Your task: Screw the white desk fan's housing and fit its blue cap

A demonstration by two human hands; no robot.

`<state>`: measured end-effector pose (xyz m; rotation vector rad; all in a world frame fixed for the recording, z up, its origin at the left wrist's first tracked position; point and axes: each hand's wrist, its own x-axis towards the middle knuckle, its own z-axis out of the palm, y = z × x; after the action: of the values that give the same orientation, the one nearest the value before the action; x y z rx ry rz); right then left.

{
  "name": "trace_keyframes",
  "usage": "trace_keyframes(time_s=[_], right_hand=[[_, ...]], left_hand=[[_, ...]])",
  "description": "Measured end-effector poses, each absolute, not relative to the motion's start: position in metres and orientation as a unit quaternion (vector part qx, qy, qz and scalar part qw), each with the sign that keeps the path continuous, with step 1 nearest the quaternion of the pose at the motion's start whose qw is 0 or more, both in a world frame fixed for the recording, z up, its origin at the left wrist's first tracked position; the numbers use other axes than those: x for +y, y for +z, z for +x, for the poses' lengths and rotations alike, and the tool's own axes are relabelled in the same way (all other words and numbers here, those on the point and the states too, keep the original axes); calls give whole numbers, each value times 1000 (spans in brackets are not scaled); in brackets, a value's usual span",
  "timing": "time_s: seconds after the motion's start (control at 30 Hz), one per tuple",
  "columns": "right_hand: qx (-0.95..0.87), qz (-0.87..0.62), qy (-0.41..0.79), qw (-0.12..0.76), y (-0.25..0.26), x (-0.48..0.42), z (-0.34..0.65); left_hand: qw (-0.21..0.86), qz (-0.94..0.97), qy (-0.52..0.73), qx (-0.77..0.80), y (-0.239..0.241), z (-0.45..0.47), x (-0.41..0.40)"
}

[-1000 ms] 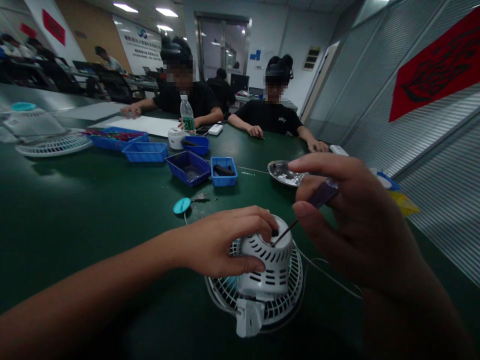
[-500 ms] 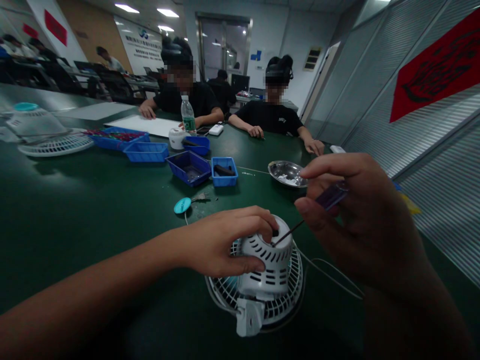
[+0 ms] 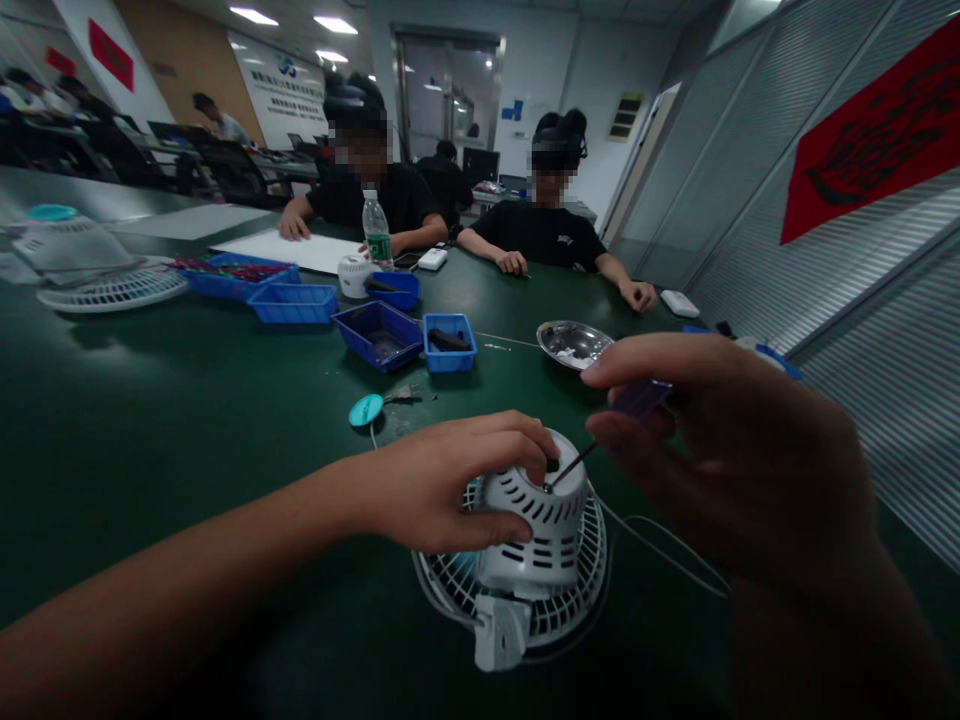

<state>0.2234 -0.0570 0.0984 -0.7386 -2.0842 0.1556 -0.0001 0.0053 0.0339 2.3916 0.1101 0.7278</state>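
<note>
A white electric fan [image 3: 532, 550] lies face down on the green table, its slotted motor housing pointing up and its round grille underneath. My left hand [image 3: 457, 480] is wrapped over the housing, thumb on the near side and fingers on top beside a small black part. In my right hand [image 3: 720, 450] is a screwdriver [image 3: 637, 398] with a clear purple handle, pinched between thumb and fingers. Its thin shaft slants down to the left, and the tip meets a small screw [image 3: 547, 488] on top of the housing.
Beyond the fan stand several blue bins [image 3: 379, 335] and a steel bowl [image 3: 574, 343] with small white pieces. A turquoise disc [image 3: 366, 410] lies at the left on a cord. Another fan [image 3: 82, 255] is far left. Two people sit across the table, near a water bottle [image 3: 376, 232].
My right hand has lowered slightly, and the screwdriver handle has moved down and left with it. My left hand and the fan stay put. One person's hand opposite has shifted a little.
</note>
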Motion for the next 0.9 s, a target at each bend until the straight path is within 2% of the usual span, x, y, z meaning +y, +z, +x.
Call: trace_keyframes(time_s=[0.27, 0.5, 0.9], right_hand=[[-839, -296, 105, 445, 99, -60, 227], [-836, -317, 55, 445, 98, -56, 224], [-843, -301, 122, 429, 99, -59, 226]], left_hand=[[320, 906, 276, 35, 33, 0, 6], [319, 907, 274, 37, 33, 0, 6], [317, 909, 269, 41, 32, -1, 6]])
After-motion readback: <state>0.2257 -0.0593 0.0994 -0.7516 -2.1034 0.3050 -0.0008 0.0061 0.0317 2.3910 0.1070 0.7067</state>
